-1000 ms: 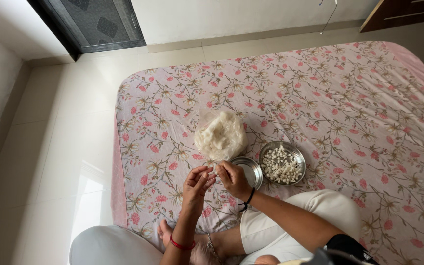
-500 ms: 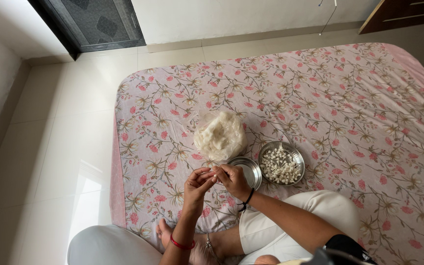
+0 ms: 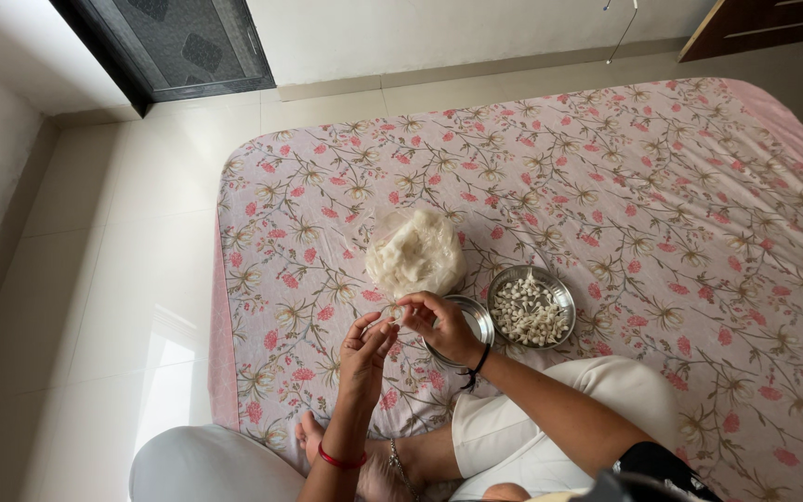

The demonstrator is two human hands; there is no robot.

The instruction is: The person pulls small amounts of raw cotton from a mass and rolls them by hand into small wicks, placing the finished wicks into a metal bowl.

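The person sits cross-legged on a flowered bedsheet (image 3: 606,186) spread over the pale tiled floor (image 3: 95,307), both hands raised in front of the knees. The left hand (image 3: 364,351) is upright with its fingers loosely curled, and the right hand (image 3: 434,321) is bent in toward it from about 2 o'clock. Between their fingertips they pinch a small wisp of white cotton (image 3: 388,323); it is too small to tell how it is shaped.

Just behind the right hand, partly hidden by it, sits a small steel bowl (image 3: 469,321); what is in it cannot be seen. Touching or nearly touching that one, at 3 o'clock, is a steel plate (image 3: 559,293) heaped with little white rolled pieces (image 3: 530,311). At 12 o'clock from the hands, near the bowl, lies a fluffy heap of raw cotton (image 3: 415,253).

A red band circles the left wrist and a dark thread the right. A dark doorway (image 3: 174,42) stands at 11 o'clock, well apart from the sheet.
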